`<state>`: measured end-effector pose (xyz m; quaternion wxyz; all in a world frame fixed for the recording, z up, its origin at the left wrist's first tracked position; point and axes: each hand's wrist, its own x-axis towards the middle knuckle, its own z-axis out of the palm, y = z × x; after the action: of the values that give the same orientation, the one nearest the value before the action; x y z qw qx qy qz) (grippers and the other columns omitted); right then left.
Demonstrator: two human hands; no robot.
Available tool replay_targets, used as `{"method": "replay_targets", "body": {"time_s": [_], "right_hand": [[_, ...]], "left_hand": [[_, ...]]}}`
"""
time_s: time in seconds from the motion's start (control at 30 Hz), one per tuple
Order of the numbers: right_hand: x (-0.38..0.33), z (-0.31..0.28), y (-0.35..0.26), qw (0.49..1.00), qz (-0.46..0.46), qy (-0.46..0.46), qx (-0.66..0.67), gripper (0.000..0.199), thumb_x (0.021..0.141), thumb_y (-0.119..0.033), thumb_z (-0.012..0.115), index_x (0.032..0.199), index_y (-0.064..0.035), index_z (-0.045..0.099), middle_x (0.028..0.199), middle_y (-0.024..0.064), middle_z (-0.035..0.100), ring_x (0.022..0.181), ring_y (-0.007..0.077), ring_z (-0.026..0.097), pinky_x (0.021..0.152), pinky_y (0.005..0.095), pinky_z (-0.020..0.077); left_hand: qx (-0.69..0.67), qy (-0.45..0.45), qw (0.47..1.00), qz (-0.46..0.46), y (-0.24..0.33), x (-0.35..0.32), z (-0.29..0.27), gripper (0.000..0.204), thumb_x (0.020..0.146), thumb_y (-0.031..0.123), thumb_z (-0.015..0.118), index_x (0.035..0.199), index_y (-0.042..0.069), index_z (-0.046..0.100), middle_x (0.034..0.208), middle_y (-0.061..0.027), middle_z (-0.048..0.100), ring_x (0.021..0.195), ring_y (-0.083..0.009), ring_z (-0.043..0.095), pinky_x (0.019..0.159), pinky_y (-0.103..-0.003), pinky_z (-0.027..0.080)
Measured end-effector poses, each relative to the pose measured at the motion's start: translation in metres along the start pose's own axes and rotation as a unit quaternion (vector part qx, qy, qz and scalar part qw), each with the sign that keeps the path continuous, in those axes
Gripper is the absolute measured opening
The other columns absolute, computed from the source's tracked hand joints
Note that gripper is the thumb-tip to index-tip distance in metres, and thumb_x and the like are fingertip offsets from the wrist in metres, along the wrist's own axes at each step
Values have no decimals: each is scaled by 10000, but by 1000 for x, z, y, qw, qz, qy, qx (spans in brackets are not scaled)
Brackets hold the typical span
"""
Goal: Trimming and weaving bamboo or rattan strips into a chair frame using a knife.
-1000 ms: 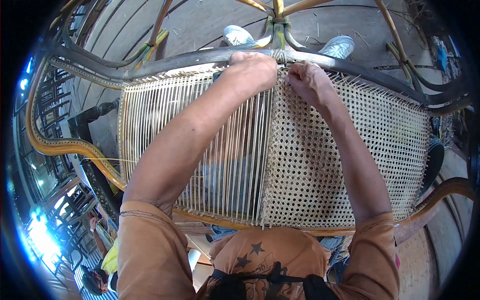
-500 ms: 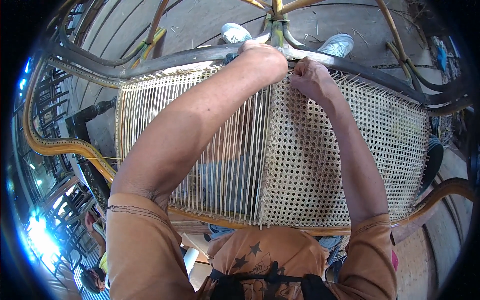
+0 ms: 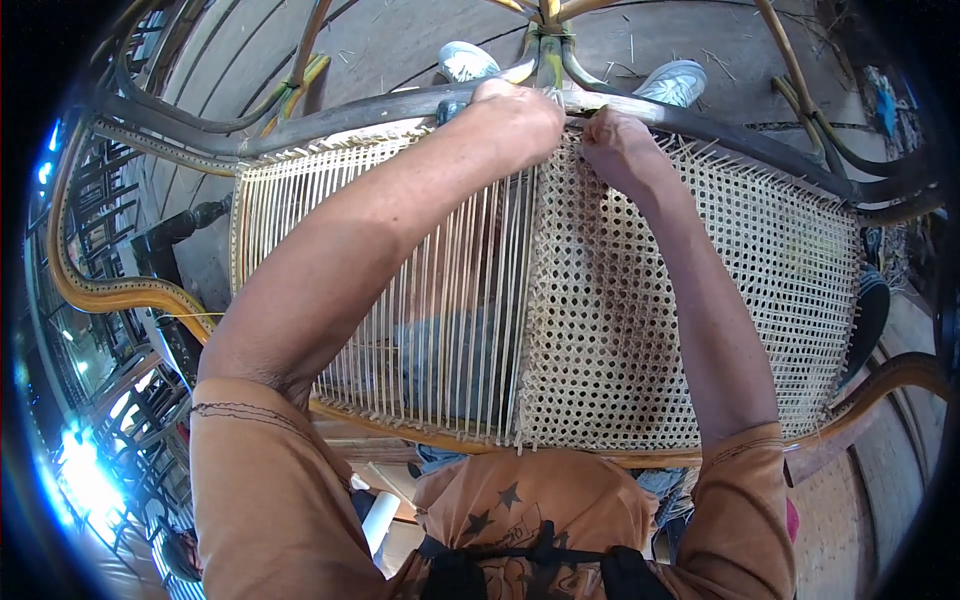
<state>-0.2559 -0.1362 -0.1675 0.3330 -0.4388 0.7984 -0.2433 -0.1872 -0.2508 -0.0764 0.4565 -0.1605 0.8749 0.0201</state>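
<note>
One cane panel (image 3: 600,350), long axis left to right, near edge on a brown rail (image 3: 620,460), with open strands (image 3: 465,350) at left and woven mesh (image 3: 780,270) at right, their seam running away from the body. Two bare hands at the panel's far edge: left hand (image 3: 522,112) over the seam's line and nearer it, fingertips hidden, together or apart cannot be told; right hand (image 3: 622,147) just right, fingers curled together, any grip on a strand unseen. Beyond, one dark rail (image 3: 740,138), then two pale shoes (image 3: 673,83).
</note>
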Motion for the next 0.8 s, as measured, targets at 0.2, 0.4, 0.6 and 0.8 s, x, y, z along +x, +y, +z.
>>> {"method": "replay_targets", "body": {"time_s": [0.2,0.4,0.6,0.8], "right_hand": [[9,10,6,999,8,12,-42,91,731,-79,576,745,8,600,758,208,604,704,329,596,625,375,479],[14,11,8,999,-3,-7,-43,53,672,-21,591,654,0,546,658,191,531,587,271,502,546,320,438],[2,-6,-32,985,98,-86,-110,266,783,-48,521,1009,-31,660,1093,193,616,985,334,612,866,397,498],[-10,-8,-51,971,148,-73,-171,303,840,-117,548,1132,-85,623,1302,84,492,1183,276,485,942,376,455]], "left_hand": [[-7,38,999,31,-1,-3,6,241,797,57,534,981,66,689,999,-118,675,923,-246,656,760,-358,529],[12,10,999,36,7,-10,-7,256,806,57,537,1018,61,680,1043,-106,668,943,-231,653,780,-359,525],[10,6,1000,19,1,-11,-3,262,796,72,561,1030,75,679,1052,-108,664,971,-236,644,803,-371,513],[33,-10,999,6,10,-9,-12,268,756,74,587,1005,80,686,1032,-108,669,958,-248,645,797,-390,507]]}}
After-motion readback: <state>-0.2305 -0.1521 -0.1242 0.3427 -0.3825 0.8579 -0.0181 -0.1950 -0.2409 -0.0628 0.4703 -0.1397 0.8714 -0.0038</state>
